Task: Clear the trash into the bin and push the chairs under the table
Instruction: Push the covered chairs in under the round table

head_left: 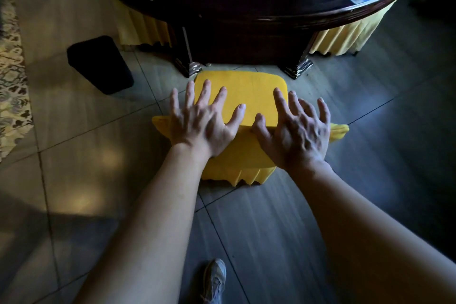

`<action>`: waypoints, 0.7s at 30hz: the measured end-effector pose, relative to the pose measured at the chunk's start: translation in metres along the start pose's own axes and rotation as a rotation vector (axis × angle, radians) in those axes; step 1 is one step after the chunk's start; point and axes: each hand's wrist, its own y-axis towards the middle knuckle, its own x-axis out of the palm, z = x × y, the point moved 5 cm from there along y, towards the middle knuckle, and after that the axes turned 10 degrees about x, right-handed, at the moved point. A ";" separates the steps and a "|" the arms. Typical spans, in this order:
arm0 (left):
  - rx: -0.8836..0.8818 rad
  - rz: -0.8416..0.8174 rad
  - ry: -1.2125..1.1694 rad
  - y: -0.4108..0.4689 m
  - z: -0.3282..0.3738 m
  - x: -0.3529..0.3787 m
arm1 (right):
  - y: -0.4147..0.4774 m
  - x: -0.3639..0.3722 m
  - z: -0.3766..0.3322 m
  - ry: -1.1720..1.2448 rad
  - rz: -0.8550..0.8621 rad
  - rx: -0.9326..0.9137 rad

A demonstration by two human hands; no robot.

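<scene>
Both hands are spread flat, fingers splayed and pinching nothing — the left hand (197, 118) and the right hand (296, 128) rest on the top of the backrest of the yellow-covered chair (243, 96), whose seat points at the dark table (246, 2) and sits just short of its legs. To push it in well, I would keep the palms level and press evenly so it runs straight between the two table legs — an uneven shove could swing it into one.

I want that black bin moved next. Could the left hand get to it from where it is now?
Probably yes: the left hand rests open on the yellow chair, and only bare floor lies between it and the black bin.
</scene>
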 end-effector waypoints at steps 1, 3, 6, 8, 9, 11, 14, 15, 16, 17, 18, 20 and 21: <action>-0.002 0.001 -0.001 0.008 -0.002 0.002 | 0.008 0.001 -0.002 -0.005 -0.002 -0.001; -0.003 -0.001 -0.009 0.022 -0.004 0.005 | 0.022 0.003 -0.005 -0.016 -0.006 -0.003; -0.005 -0.021 -0.019 0.043 -0.008 0.010 | 0.044 0.005 -0.009 -0.020 -0.010 -0.002; -0.011 -0.036 -0.026 0.056 -0.010 0.012 | 0.057 0.005 -0.011 -0.028 -0.022 0.001; -0.012 -0.043 -0.027 0.062 -0.011 0.014 | 0.064 0.005 -0.013 -0.033 -0.028 0.002; -0.014 -0.062 -0.027 0.075 -0.012 0.015 | 0.076 0.005 -0.015 -0.033 -0.043 0.005; -0.008 -0.084 -0.023 0.095 -0.015 0.019 | 0.095 0.007 -0.019 -0.044 -0.071 0.009; -0.006 -0.085 -0.022 0.101 -0.016 0.021 | 0.101 0.007 -0.020 -0.048 -0.075 0.012; -0.003 -0.086 -0.024 0.107 -0.017 0.023 | 0.107 0.007 -0.021 -0.050 -0.077 0.015; -0.001 -0.089 -0.026 0.113 -0.018 0.025 | 0.113 0.007 -0.022 -0.051 -0.079 0.017; -0.001 -0.093 -0.027 0.119 -0.019 0.027 | 0.119 0.007 -0.023 -0.052 -0.082 0.017; 0.000 -0.100 -0.030 0.130 -0.021 0.030 | 0.131 0.007 -0.025 -0.059 -0.088 0.014; 0.001 -0.099 -0.032 0.136 -0.021 0.031 | 0.137 0.007 -0.026 -0.060 -0.089 0.013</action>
